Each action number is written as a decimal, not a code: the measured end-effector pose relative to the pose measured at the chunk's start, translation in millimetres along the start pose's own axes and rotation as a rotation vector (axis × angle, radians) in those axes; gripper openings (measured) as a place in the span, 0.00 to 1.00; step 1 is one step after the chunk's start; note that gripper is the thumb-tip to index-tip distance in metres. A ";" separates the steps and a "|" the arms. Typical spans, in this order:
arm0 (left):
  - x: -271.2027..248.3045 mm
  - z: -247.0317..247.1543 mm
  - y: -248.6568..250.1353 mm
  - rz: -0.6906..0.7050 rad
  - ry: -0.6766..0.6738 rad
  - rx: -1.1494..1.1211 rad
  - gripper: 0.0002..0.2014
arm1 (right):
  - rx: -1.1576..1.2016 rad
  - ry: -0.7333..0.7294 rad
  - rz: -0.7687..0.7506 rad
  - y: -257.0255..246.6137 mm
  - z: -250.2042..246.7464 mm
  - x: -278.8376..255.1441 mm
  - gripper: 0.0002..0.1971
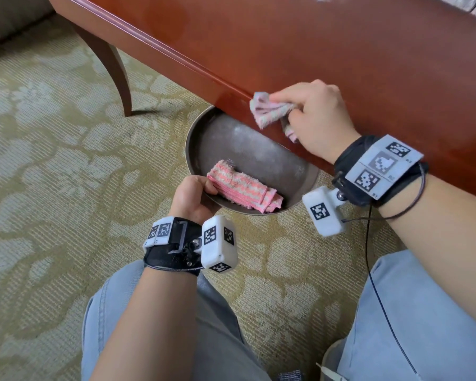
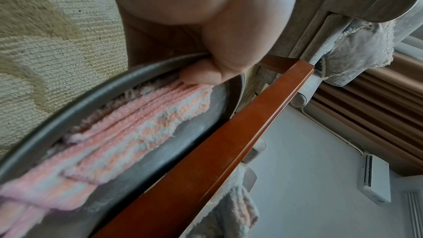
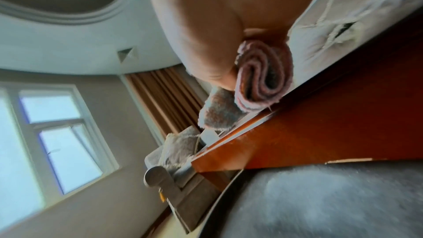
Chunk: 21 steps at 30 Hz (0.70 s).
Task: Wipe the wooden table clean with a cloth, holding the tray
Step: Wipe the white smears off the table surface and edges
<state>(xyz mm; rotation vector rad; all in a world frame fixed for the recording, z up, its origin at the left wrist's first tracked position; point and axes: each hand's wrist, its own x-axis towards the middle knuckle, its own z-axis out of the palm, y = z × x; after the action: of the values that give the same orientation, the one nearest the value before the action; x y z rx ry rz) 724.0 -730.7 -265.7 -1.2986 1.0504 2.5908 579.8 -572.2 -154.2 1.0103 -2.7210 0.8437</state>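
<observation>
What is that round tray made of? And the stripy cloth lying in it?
The tray looks like metal: dull grey, thin-rimmed, with a worn, faintly shiny surface, though coated material can't be ruled out. The stripy cloth looks like terry towelling, probably cotton: fuzzy loops, frayed edges, soft folds, pink and pale stripes.

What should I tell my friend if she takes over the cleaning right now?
Left hand: grips the near rim of the round metal tray, thumb on the folded pink striped cloth lying inside it. The tray is held just under the table's front edge.
Right hand: grips a bunched pink cloth, pressed on the wooden table right at that edge, above the tray.
Done: the wiping has reached the edge; pale dust shows in the tray.
Left: a white smear shows at the far edge of the table, so that part probably needs wiping. Keep the tray under the edge.
</observation>
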 end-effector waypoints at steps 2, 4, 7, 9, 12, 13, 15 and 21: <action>-1.6 1.3 -0.5 0.001 0.005 -0.012 0.13 | 0.047 0.091 0.072 5.6 -0.2 5.4 0.26; -3.0 2.0 -1.2 0.004 0.006 -0.022 0.12 | 0.081 0.097 0.113 7.5 3.5 6.1 0.25; -5.3 5.0 -1.3 0.003 -0.005 -0.019 0.12 | 0.017 0.044 0.080 5.6 10.7 -0.3 0.26; -4.9 6.5 -1.5 0.004 -0.005 -0.023 0.12 | -0.027 0.000 0.013 5.2 14.3 -1.4 0.27; -2.5 6.4 -2.2 0.004 0.003 -0.021 0.13 | -0.094 -0.044 -0.094 3.5 20.1 4.8 0.26; -1.8 6.3 -2.2 0.002 0.003 -0.020 0.13 | -0.133 -0.059 -0.113 2.9 22.2 7.0 0.26; -1.7 6.2 -2.7 -0.001 0.001 -0.021 0.13 | -0.228 -0.101 -0.125 3.9 26.6 8.3 0.26; -3.1 6.5 -2.7 -0.006 0.003 -0.007 0.14 | -0.303 -0.071 -0.068 -1.0 30.5 1.1 0.24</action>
<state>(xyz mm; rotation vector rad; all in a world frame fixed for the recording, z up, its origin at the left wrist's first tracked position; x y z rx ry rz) 722.5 -724.0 -262.2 -1.3062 1.0367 2.5912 582.0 -589.9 -179.0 1.0741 -2.7413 0.3750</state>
